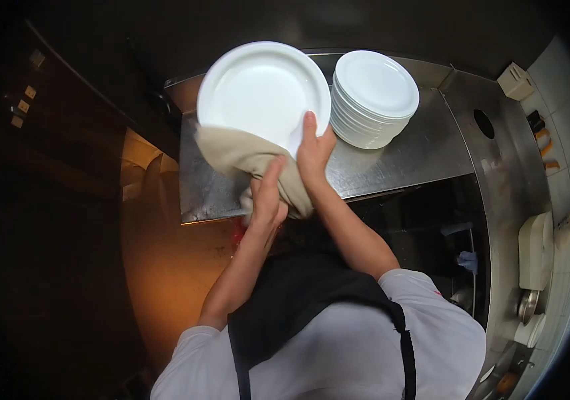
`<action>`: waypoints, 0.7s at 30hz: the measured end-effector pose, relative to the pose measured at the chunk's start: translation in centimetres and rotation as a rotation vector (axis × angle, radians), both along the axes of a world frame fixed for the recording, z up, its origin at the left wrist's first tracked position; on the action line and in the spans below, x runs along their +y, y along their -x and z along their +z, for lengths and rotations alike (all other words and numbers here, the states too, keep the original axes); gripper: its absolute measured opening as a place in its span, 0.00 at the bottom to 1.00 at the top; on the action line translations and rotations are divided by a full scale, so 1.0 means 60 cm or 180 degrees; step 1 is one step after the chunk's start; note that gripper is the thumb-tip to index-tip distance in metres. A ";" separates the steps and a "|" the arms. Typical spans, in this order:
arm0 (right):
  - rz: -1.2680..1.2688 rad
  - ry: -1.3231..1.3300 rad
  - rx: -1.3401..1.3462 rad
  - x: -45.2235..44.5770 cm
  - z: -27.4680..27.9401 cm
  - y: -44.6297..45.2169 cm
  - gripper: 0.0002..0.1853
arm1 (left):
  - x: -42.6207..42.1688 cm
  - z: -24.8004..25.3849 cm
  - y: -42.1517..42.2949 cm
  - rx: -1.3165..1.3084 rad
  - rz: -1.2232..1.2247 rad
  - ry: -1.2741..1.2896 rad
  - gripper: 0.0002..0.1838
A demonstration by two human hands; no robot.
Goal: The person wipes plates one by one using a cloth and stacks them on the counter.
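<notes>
Currently one round white plate [258, 93] is held just beyond the hands, above the steel desk [408, 167]; no long axis. Its near-right rim is gripped by the right hand [315, 152], the nearer. One beige cloth [231, 150] is clutched against the near-left rim by the left hand [268, 197]. One plate stack [376, 85] sits right; its count can't be confirmed.

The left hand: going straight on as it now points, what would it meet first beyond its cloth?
The left hand would most likely meet the white plate that the right hand holds, just past the beige cloth. The cloth already overlaps the plate's near rim; exact depth is unclear.
</notes>
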State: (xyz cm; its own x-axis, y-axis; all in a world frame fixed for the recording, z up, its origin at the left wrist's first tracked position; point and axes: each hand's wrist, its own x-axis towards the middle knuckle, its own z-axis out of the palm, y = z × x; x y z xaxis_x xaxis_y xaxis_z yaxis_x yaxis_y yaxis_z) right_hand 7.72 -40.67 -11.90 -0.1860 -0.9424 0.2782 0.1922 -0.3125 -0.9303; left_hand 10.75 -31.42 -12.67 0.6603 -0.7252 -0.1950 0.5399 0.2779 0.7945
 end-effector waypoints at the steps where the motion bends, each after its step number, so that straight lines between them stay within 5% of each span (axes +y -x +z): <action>1: 0.0138 -0.0099 0.0134 -0.009 -0.017 0.014 0.18 | 0.016 -0.004 -0.011 0.0244 -0.0548 -0.0115 0.23; 3: 0.0356 -0.0403 0.0306 -0.024 -0.064 0.044 0.17 | 0.063 -0.016 -0.060 0.0752 -0.1669 -0.0349 0.24; 7: 0.0389 -0.0873 0.0408 -0.030 -0.136 0.103 0.16 | 0.172 -0.065 -0.133 0.1260 -0.1934 0.0354 0.26; 9: 0.0338 -0.1057 0.0940 -0.031 -0.145 0.129 0.16 | 0.205 -0.051 -0.156 0.1247 -0.1657 0.0593 0.27; 16: 0.0467 -0.1616 0.0234 -0.069 -0.175 0.108 0.17 | 0.242 -0.079 -0.156 0.0965 -0.1053 0.0183 0.24; 21: 0.0200 -0.0972 0.1380 -0.115 -0.225 0.048 0.22 | 0.214 -0.107 -0.108 0.0957 -0.1128 -0.0227 0.21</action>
